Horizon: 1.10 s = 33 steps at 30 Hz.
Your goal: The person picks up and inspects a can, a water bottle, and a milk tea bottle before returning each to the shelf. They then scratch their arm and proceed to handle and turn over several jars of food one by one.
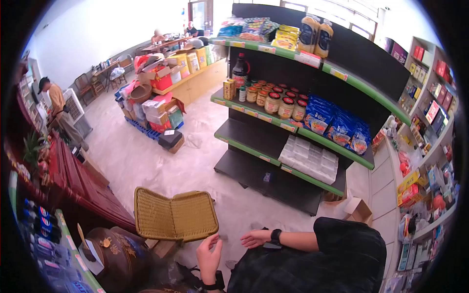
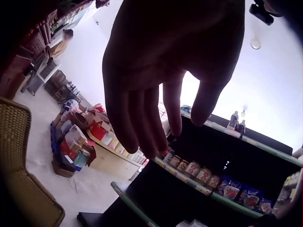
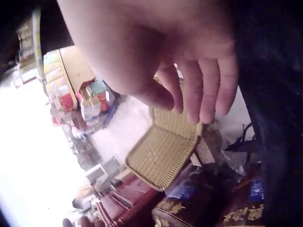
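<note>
Jars [image 1: 272,101] on shelf rack [image 1: 254,134], right of chair [image 1: 195,215]

Pepsi logo on the labels [image 1: 46,221] of dark bottles [image 1: 31,215] at the left edge, gold characters [image 3: 244,216] too blurred to read on a brown jar [image 3: 232,204], price tags [image 1: 266,49] along green shelf edges [image 1: 373,91] too small to read

On my head feed, fisheye bowed the shelves [image 1: 312,75] inside black vignetting, and the far wall [image 1: 107,39] glared white. My left wrist feed showed the left hand [image 2: 175,56] backlit, nearly black; the right one was hazy, blown out along one side.
</note>
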Each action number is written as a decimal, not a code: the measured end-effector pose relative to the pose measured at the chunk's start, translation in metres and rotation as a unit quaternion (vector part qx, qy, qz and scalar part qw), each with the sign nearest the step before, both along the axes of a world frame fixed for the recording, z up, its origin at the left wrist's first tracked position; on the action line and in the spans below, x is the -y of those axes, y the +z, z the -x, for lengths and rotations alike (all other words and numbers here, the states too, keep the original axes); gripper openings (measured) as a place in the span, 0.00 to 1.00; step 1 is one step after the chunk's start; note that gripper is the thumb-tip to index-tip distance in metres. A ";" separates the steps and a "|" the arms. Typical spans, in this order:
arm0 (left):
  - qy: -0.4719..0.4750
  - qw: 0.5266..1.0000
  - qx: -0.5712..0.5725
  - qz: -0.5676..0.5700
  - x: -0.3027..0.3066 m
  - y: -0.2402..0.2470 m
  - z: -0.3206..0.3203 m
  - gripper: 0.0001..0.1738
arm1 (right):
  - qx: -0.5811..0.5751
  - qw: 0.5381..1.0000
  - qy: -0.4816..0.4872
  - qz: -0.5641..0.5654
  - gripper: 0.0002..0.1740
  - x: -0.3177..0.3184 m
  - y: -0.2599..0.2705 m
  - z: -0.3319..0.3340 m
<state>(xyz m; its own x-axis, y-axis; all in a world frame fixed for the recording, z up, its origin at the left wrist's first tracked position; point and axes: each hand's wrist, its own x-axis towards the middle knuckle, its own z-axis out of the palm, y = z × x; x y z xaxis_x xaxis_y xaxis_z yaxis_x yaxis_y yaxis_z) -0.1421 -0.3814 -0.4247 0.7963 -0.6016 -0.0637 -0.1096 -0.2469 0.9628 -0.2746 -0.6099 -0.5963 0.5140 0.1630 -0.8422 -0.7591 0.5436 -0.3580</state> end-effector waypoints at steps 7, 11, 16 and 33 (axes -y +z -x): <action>-0.140 0.989 -0.047 -0.007 0.128 -0.004 -0.004 0.19 | 0.004 0.986 -0.160 -0.048 0.23 0.097 0.016 0.038; -0.232 0.973 0.001 0.014 0.237 0.030 -0.017 0.19 | 0.032 0.983 -0.183 -0.007 0.21 0.184 -0.006 0.034; -0.285 0.944 0.163 0.041 0.394 0.102 -0.067 0.17 | 0.251 0.925 -0.164 0.232 0.21 0.310 0.078 0.000; -0.288 0.871 0.213 0.336 0.709 0.344 -0.102 0.37 | 0.422 0.197 -0.309 0.829 0.20 0.536 0.494 -0.061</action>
<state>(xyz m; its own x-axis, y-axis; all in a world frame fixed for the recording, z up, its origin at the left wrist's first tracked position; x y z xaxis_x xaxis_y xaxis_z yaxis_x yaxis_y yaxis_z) -0.0398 -1.0904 -0.0811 0.2158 -0.6963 0.6845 -0.4115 0.5709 0.7105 -0.2136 -1.1461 -0.1025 0.0752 -0.2902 0.9540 -0.0220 -0.9570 -0.2893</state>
